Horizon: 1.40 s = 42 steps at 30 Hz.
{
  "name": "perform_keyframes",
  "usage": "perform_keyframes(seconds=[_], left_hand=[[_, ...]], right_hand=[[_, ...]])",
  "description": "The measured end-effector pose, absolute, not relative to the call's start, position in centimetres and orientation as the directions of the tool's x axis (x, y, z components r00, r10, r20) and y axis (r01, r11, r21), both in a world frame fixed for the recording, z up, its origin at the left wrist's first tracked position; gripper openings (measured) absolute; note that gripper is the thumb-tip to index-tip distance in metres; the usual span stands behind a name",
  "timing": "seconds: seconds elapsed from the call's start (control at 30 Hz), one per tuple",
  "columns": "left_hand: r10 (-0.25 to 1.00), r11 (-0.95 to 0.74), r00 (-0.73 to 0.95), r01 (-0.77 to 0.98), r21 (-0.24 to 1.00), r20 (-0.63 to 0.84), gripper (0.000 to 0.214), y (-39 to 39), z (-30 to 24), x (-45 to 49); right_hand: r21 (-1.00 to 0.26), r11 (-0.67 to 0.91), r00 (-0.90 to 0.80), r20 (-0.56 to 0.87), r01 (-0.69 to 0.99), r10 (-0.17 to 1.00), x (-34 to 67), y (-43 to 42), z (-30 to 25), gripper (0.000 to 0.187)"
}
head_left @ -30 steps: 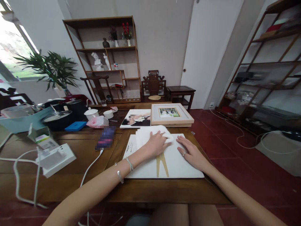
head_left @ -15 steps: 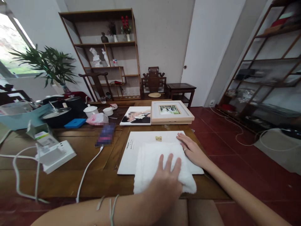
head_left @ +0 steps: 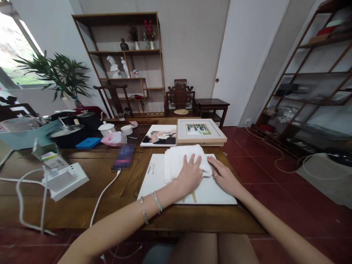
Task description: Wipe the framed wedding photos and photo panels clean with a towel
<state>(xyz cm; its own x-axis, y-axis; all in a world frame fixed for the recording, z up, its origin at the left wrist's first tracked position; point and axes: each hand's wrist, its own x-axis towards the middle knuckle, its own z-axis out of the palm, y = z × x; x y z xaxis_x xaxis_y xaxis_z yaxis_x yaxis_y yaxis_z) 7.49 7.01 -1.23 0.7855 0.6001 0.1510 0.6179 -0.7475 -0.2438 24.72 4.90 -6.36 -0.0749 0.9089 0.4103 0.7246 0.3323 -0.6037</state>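
A folded white towel (head_left: 177, 163) lies over the far part of a flat white panel (head_left: 156, 187) at the table's near edge. My left hand (head_left: 191, 174), with bands on its wrist, presses down on the towel and holds it, its fingers bent and apart on top; the thumb is hidden. Flat against the panel's right edge rests my right hand (head_left: 224, 178), fingers extended, a ring on one of them. Small dark print marks the panel's left side. Tan strips (head_left: 194, 197) show near its front edge, partly covered by my left hand and forearm.
Behind the panel lie a photo print (head_left: 159, 135) and a light wooden picture frame (head_left: 202, 132). Leftward are a phone (head_left: 123, 157) on a white cable, a power strip (head_left: 68, 181), a blue box (head_left: 88, 143) and black pots (head_left: 67, 135). Shelves stand at the wall.
My left hand has slid the towel away from me across the panel. The tan strips near the front now show, while the small metal-coloured piece farther back is covered. My right hand stays put.
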Motion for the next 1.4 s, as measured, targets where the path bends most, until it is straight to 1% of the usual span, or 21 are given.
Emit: perform_keyframes(seconds=[0.1,0.17,0.27,0.33,0.4,0.5,0.63,0.73,0.83,0.97,1.1,1.17,1.27,1.33,1.4], left_hand=[[0.572,-0.766,0.812,0.58,-0.278,0.119,0.027,4.0,-1.3,7.4],[0.527,-0.79,0.843,0.533,-0.303,0.106,0.025,1.6,-1.3,6.9],[0.442,-0.821,0.887,0.461,-0.336,0.136,0.025,-1.5,-1.2,6.0],[0.409,-0.841,0.9,0.436,-0.321,0.153,0.026,-2.1,-1.1,5.5],[0.412,-0.859,0.901,0.433,-0.273,0.133,0.027,-1.3,-0.9,5.4],[0.476,-0.85,0.873,0.488,-0.199,0.109,0.028,1.8,-0.8,6.0],[0.555,-0.81,0.822,0.569,-0.142,0.127,0.032,6.4,-0.8,7.3],[0.56,-0.812,0.819,0.573,-0.11,0.129,0.035,8.5,-1.1,8.4],[0.531,-0.827,0.834,0.549,-0.123,0.147,0.035,9.0,-1.4,9.4],[0.469,-0.857,0.87,0.49,-0.163,0.152,0.032,7.3,-1.3,9.9],[0.483,-0.85,0.87,0.494,-0.184,0.103,0.027,3.3,-1.0,9.4],[0.476,-0.854,0.876,0.481,-0.201,0.077,0.026,1.0,-1.0,8.9],[0.456,-0.847,0.881,0.474,-0.24,0.13,0.026,-1.9,-1.2,7.9],[0.448,-0.844,0.879,0.476,-0.248,0.163,0.026,-3.0,-1.2,7.1],[0.427,-0.86,0.89,0.454,-0.233,0.158,0.023,-3.2,-1.1,6.5]], right_hand=[[-0.616,0.348,-0.079,0.419,0.707,0.904,24.8,4.9,-6.5,0.041],[-0.628,0.352,-0.083,0.416,0.694,0.906,24.9,4.9,-6.5,0.041],[-0.642,0.344,-0.086,0.398,0.685,0.913,24.8,4.7,-6.4,0.042],[-0.647,0.344,-0.086,0.396,0.681,0.914,24.8,4.7,-6.4,0.042],[-0.648,0.351,-0.084,0.406,0.676,0.91,24.8,4.7,-6.4,0.042],[-0.658,0.354,-0.075,0.413,0.665,0.908,24.7,4.7,-6.2,0.041],[-0.716,0.286,-0.021,0.355,0.637,0.935,24.8,4.5,-5.5,0.042],[-0.764,0.266,0.031,0.35,0.588,0.936,24.8,4.2,-5.1,0.044],[-0.776,0.319,0.041,0.404,0.543,0.914,24.7,4.0,-5.0,0.046],[-0.777,0.376,-0.016,0.428,0.505,0.904,24.7,4.1,-4.9,0.047],[-0.778,0.419,-0.081,0.435,0.469,0.897,24.9,4.2,-4.8,0.048],[-0.782,0.394,-0.055,0.422,0.483,0.905,24.9,4.4,-5.0,0.046],[-0.778,0.304,0.022,0.377,0.551,0.926,24.8,4.6,-5.6,0.041],[-0.756,0.281,0.022,0.364,0.591,0.931,24.7,4.8,-5.9,0.04],[-0.729,0.293,-0.006,0.368,0.619,0.93,24.7,4.9,-6.1,0.039]])
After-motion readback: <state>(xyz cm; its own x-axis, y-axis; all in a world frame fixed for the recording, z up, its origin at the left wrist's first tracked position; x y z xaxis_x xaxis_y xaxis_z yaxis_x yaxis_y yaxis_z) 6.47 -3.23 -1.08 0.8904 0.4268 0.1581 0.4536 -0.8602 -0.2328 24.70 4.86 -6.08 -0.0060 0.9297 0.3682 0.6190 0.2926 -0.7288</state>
